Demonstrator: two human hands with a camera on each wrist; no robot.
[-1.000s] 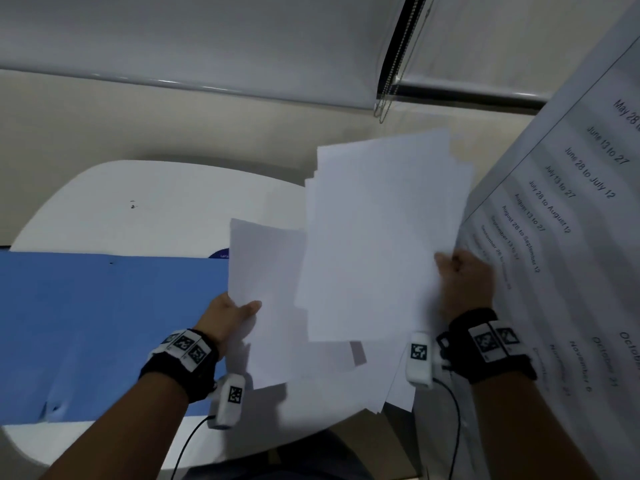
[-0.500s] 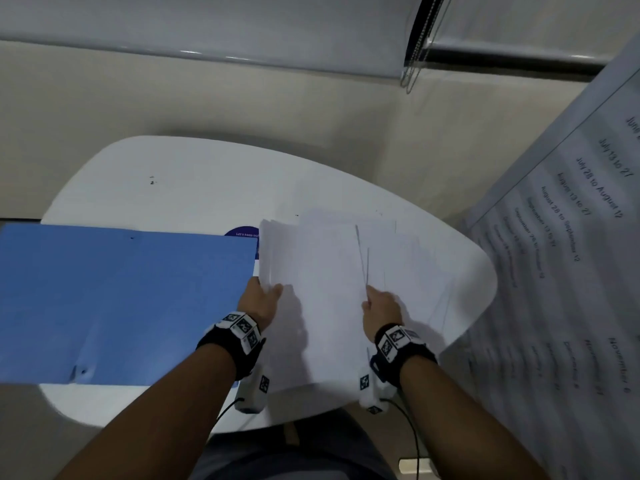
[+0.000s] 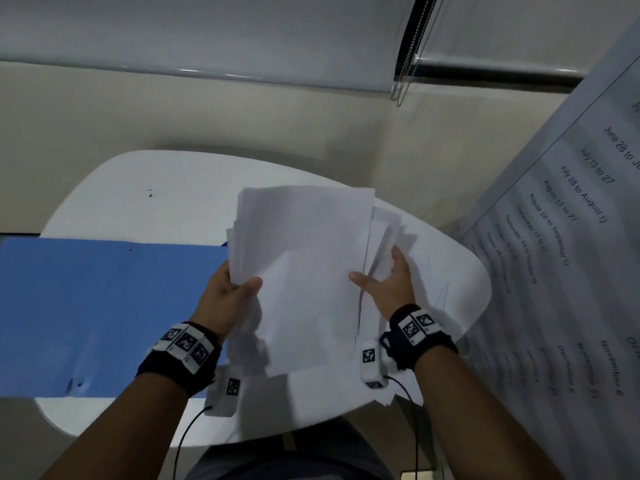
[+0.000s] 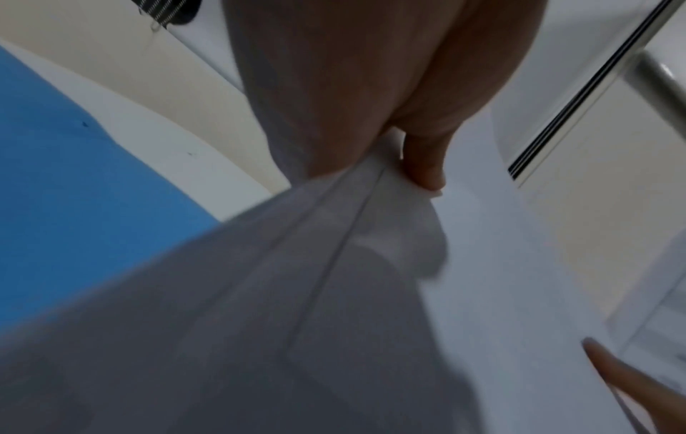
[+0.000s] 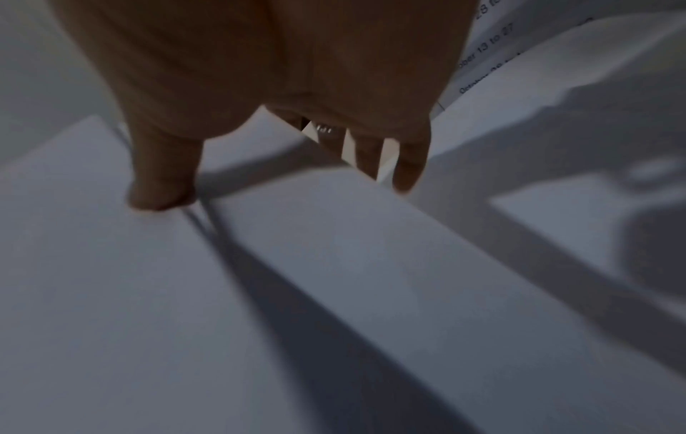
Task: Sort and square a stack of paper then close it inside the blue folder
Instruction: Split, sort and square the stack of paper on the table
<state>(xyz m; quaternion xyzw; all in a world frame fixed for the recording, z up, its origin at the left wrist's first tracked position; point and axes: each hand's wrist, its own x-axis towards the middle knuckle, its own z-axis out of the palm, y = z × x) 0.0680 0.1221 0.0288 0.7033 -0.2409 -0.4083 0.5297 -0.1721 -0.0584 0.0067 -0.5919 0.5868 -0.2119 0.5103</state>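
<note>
I've got the loose stack of white paper sheets [image 3: 304, 271] up off the rounded white table [image 3: 166, 188], out at my twelve o'clock, and it's no neat block: edges fan out at the top left, and more sheets [image 3: 384, 237] splay off at about two o'clock. My guess is this stuff is light, floppy and slick sheet on sheet, so a one-corner hold would let it droop and slide. Better to grip the long sides near the middle and keep some pressure on.

My left hand [image 3: 225, 292] clamps the left edge, thumb on top, and the left wrist view shows fingers [image 4: 427, 164] curled under the sheets. That one's holding firm.

My right hand [image 3: 384, 282] is spread fairly wide, thumb lying on the top sheet, fingers reaching toward the stray pages on the right. In the right wrist view the thumb tip [image 5: 159, 193] presses the paper and the fingers hang straight over the edge. It's touching, not gripping.

The open blue card folder [image 3: 104, 306] lies flat at my nine o'clock, with the stack's left edge just over its right side. A printed date schedule sheet [image 3: 571, 237] hangs at three o'clock.
</note>
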